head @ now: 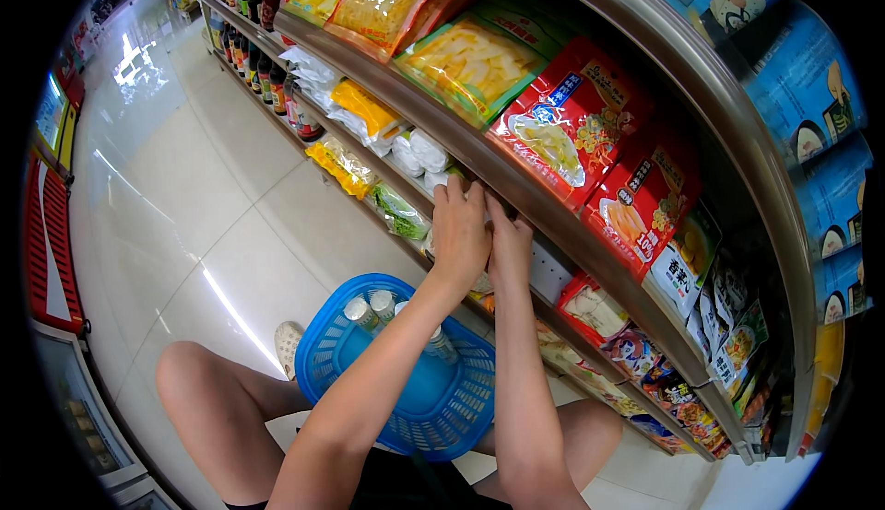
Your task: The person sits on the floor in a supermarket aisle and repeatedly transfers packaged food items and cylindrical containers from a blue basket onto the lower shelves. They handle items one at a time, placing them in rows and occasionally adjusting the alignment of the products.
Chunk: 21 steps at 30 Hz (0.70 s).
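Both hands reach into the middle shelf, just beneath the brown metal edge (442, 138) of the shelf above. My left hand (462, 235) is bent at the fingers, its fingertips partly hidden by that edge. Close beside it, my right hand (510, 244) points inward, and its fingers also pass out of sight. Whatever they may touch in there is hidden. White plastic-wrapped bundles (420, 152) lie just left of my left hand. Below my forearms a blue plastic basket (325, 344) stands between my knees, with several white-capped containers (361, 312) inside.
Red pouches (563, 123) and a green pouch of pickled vegetables (477, 61) fill the upper shelf. Yellow (342, 164) and green packets (399, 211) lie on the bottom shelf. Sauce bottles (266, 74) stand farther left. A red slatted crate (52, 247) is across the tiled aisle (207, 185).
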### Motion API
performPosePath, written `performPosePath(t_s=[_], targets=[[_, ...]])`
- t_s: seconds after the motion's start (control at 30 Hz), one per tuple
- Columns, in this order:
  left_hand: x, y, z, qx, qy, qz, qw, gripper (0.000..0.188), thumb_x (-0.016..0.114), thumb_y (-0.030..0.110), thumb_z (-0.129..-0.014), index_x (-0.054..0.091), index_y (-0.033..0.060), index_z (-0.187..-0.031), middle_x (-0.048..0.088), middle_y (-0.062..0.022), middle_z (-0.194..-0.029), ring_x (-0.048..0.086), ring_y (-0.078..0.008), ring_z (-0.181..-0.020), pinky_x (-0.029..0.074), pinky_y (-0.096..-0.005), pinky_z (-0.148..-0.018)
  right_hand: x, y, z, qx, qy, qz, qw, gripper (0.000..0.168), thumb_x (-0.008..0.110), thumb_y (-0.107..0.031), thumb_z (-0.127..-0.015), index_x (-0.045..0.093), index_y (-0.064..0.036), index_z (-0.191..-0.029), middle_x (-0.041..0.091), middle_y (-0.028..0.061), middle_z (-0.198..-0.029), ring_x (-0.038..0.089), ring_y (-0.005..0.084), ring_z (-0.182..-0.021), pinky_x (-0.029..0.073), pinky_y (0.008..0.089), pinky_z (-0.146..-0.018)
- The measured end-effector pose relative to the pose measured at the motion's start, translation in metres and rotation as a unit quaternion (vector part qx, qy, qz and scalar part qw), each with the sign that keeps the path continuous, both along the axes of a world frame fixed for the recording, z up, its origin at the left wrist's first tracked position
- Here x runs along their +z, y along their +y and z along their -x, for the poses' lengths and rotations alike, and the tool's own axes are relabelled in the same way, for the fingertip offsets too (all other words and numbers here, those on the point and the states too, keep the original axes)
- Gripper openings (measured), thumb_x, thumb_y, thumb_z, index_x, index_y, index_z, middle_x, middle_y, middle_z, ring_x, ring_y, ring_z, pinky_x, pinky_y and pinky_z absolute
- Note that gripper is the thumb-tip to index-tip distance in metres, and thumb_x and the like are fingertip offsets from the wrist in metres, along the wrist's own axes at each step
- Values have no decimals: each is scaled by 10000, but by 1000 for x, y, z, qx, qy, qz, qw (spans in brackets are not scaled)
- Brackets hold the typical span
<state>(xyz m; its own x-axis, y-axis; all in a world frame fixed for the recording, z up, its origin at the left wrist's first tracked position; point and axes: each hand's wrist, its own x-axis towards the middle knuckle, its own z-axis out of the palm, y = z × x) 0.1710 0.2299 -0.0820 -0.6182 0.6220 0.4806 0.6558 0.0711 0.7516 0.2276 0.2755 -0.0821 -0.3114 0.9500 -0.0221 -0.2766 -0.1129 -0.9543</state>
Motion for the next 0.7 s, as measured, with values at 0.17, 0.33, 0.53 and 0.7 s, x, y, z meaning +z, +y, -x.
performPosePath(t_s=[0.17,0.33,0.53,0.7], targets=[[-11,-9,2,-5,5,-27,1000,535,703,-59,-679,608,37,-1197,515,-177,-1132,489,-378,-1004,467,-447,-839,-35,16,-3,-28,-79,-77,993,456,741,-151,-871,587,45,-1253,624,131,-1246,593,186,-1120,478,333,-921],[-17,-25,24,41,18,-68,997,604,784,3,-658,608,73,-1232,506,-164,-1245,475,-375,-1123,432,-455,-933,-9,3,7,-62,-173,-92,979,456,731,-209,-849,618,55,-1202,652,170,-1198,621,246,-1092,463,354,-944],[-30,-27,25,35,46,-51,997,678,787,30,-672,581,105,-1313,551,-109,-1242,477,-367,-1150,412,-463,-964,-20,16,5,-92,-186,-163,965,456,736,-197,-813,632,65,-1172,651,205,-1197,613,320,-1109,435,399,-978],[-30,-30,21,45,40,-36,998,683,782,32,-678,587,130,-1324,563,-75,-1253,475,-358,-1152,413,-461,-948,-16,17,4,-69,-170,-136,974,443,755,-207,-781,655,62,-1117,670,210,-1145,615,316,-1095,436,405,-967]])
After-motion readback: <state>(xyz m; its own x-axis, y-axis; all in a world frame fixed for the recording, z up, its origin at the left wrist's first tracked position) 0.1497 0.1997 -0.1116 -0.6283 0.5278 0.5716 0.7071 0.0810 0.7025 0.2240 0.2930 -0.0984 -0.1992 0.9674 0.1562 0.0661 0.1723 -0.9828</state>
